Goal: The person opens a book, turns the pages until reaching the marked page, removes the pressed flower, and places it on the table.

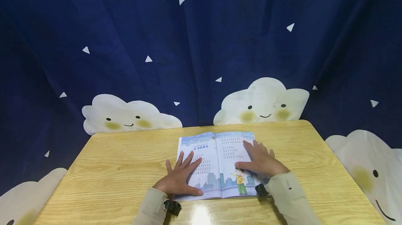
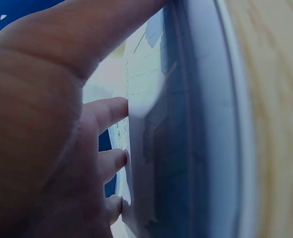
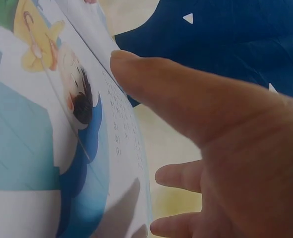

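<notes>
Hung across the whole background, a navy curtain [image 1: 163, 26] with white triangles and smiling clouds [image 1: 265, 101]. In front, a pale wood-grain counter [image 1: 132, 155], bearing an open illustrated Chinese book [image 1: 216, 172] near the middle of its closer half. Laid flat with top edge toward the curtain; spine running near to far, straight away from the person, and the two pages reaching out to left and right

Coming in from the near side, two beige sleeves: left sleeve [image 1: 150, 204] toward the book's lower left corner, right sleeve [image 1: 290, 197] toward the lower right. On the left page, the left hand [image 1: 180, 179], wide open with fingers splayed, resting on paper and gripping nothing; thumb pointing at the spine, little finger beyond the outer edge. Over the right page's outer edge, the right hand [image 1: 263, 160], also open and without hold of anything; thumb and forefinger above the print, outer fingers past the margin. Cannot tell touch from hover at the right thumb. Book directly between and beneath both hands, with neither plainly nearer to the spine

Below the hands, black wrist cameras [image 1: 172, 207] [image 1: 261, 190]. On the right page, a printed child [image 1: 241, 183] in yellow and green, just below the right thumb. Across the left page, a blue title [image 1: 201, 148]; smallest, near the top of the spine, a QR code [image 1: 213, 137]
</notes>
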{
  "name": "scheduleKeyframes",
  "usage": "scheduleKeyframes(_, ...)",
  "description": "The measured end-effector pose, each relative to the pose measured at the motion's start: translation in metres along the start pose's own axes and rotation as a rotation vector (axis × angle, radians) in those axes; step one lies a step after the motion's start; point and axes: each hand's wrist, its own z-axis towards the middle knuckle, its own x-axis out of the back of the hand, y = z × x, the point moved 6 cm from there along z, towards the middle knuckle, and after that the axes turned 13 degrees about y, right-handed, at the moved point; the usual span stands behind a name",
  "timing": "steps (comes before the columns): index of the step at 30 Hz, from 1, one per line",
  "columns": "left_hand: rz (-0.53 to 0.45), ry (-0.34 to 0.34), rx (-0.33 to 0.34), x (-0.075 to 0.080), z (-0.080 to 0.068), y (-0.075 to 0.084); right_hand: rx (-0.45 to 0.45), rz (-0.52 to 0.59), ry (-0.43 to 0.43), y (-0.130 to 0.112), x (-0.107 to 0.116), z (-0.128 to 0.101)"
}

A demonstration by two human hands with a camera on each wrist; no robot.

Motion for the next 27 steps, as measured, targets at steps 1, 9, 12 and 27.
scheduleKeyframes(1,-0.002,-0.001,0.001,-0.0001,0.0,-0.0002,-0.001,0.0,-0.002,0.0005,-0.0001,-0.0001)
scheduleKeyframes(9,0.002,0.001,0.0,-0.0016,0.0002,-0.0025,0.012,0.013,-0.018,-0.0006,-0.0007,-0.0008)
scheduleKeyframes(12,0.001,0.004,-0.004,-0.0016,0.0004,-0.0024,0.011,0.019,-0.022,-0.0011,-0.0008,-0.001)
scheduleKeyframes(27,0.002,0.001,0.005,-0.0018,0.0005,-0.0017,0.019,0.05,-0.032,0.0002,-0.0005,-0.0011)
